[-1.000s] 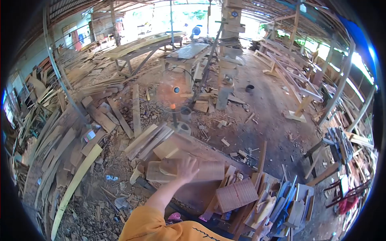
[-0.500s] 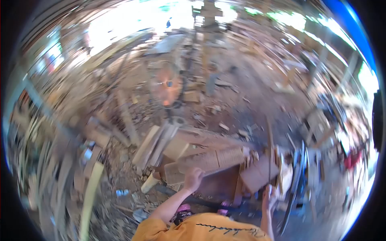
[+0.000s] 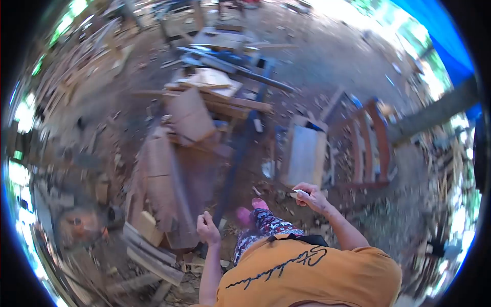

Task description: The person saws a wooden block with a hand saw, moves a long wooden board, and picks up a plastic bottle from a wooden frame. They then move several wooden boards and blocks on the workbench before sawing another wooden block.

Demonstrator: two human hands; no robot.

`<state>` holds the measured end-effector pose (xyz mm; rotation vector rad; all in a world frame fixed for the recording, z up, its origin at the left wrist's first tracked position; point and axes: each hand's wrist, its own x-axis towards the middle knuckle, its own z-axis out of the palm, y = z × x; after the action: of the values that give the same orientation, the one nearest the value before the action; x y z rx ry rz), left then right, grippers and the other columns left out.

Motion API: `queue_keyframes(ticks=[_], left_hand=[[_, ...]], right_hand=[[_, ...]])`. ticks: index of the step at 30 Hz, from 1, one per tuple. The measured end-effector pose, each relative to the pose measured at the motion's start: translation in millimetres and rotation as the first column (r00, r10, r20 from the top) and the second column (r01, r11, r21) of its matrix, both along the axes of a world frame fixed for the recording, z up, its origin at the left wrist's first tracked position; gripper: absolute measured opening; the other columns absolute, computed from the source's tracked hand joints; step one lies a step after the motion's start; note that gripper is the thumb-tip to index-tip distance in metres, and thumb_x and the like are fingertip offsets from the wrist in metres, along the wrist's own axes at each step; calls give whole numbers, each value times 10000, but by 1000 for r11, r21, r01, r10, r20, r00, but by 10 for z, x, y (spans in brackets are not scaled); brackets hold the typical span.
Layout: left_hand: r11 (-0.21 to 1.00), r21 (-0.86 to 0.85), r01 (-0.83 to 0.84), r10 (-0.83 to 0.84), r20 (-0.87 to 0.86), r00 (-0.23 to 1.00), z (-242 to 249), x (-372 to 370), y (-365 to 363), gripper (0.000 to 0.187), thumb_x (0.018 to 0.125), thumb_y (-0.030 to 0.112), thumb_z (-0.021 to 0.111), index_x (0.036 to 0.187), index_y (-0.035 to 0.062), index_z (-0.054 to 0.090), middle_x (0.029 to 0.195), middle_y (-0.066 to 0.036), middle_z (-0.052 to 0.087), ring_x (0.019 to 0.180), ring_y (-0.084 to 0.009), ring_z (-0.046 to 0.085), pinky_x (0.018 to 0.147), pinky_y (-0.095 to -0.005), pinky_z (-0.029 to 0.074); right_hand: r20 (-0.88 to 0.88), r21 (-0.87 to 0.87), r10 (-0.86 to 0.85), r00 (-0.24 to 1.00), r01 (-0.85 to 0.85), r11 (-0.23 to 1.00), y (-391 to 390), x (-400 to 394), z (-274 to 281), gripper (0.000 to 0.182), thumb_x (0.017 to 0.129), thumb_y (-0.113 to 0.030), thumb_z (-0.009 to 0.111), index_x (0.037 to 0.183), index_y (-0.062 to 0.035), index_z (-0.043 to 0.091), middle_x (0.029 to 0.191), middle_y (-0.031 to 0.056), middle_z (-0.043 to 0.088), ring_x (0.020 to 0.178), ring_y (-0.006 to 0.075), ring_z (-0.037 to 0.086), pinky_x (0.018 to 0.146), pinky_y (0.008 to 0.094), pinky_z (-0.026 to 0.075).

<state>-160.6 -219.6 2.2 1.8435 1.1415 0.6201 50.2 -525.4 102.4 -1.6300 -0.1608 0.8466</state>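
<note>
My left hand (image 3: 208,228) is closed in a loose fist beside the near end of a long brown board (image 3: 161,192), with nothing showing from its fingers. Out to the right, my right hand (image 3: 312,198) is closed with a small pale piece (image 3: 302,193) sticking out between thumb and fingers. Most of that piece is hidden in the grip. Beyond the right hand stands a box-like wooden piece with a grey top (image 3: 303,153). Near the board's far end a flat brown panel (image 3: 190,116) leans on stacked planks.
A reddish-brown slatted wooden frame (image 3: 372,143) is at the right, near a thick post (image 3: 434,115). Planks and boards (image 3: 220,94) are piled ahead. Offcuts (image 3: 153,258) lie at lower left by a blurred orange round thing (image 3: 79,225). Wood scraps litter the dirt floor.
My view has swung to the right, so the long board now lies at my left. My left hand has come off the board; my right hand has risen, and the upright thin stick near it no longer shows.
</note>
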Motion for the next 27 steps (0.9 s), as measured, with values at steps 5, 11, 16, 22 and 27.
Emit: queue_keyframes(ticks=[5, 11, 16, 22, 27], left_hand=[[948, -142, 284, -265, 139, 954, 224, 497, -355, 196, 982, 210, 562, 896, 43, 619, 809, 30, 552, 726, -73, 485, 692, -236, 409], [557, -331, 762, -633, 425, 647, 1245, 1203, -1363, 185, 972, 148, 519, 868, 25, 612, 820, -14, 571, 747, -76, 479, 680, -218, 368], [-2, 89, 996, -492, 867, -78, 2096, 1184, -3031, 363, 983, 314, 433, 931, 5, 615, 925, -153, 628, 882, -301, 589, 785, -354, 448], [-334, -325, 885, -566, 820, 88, 2190, 622, -4335, 406, 1015, 439, 337, 1008, 94, 551, 1022, -138, 525, 967, -313, 512, 865, -437, 420], [-328, -102, 939, -562, 820, -107, 2025, 792, -5439, 366, 1008, 412, 341, 937, 122, 552, 1077, -122, 515, 1066, -357, 485, 947, -486, 383]], right_hand=[[-70, -205, -108, 992, 92, 974, -1176, -644, 232, 318, 909, -328, 654, 992, -21, 652, 750, -6, 598, 676, 79, 549, 615, 245, 467], [-57, -527, -187, 981, 130, 840, -2425, -1775, -136, 472, 861, -506, 658, 921, -39, 685, 786, 71, 669, 726, 171, 617, 685, 347, 498], [-44, -741, -341, 939, 198, 642, -3423, -3093, -1283, 520, 867, -544, 614, 899, -30, 689, 792, 126, 676, 745, 234, 656, 686, 373, 503], [-40, -835, -800, 598, 420, 355, -4280, -5369, -2212, 640, 871, -590, 565, 773, 40, 621, 653, 219, 627, 682, 381, 653, 633, 454, 487], [-12, -826, -999, 46, 562, 35, -4516, -7016, -2423, 521, 842, -508, 663, 710, -9, 586, 605, 109, 578, 418, 216, 551, 351, 357, 419]])
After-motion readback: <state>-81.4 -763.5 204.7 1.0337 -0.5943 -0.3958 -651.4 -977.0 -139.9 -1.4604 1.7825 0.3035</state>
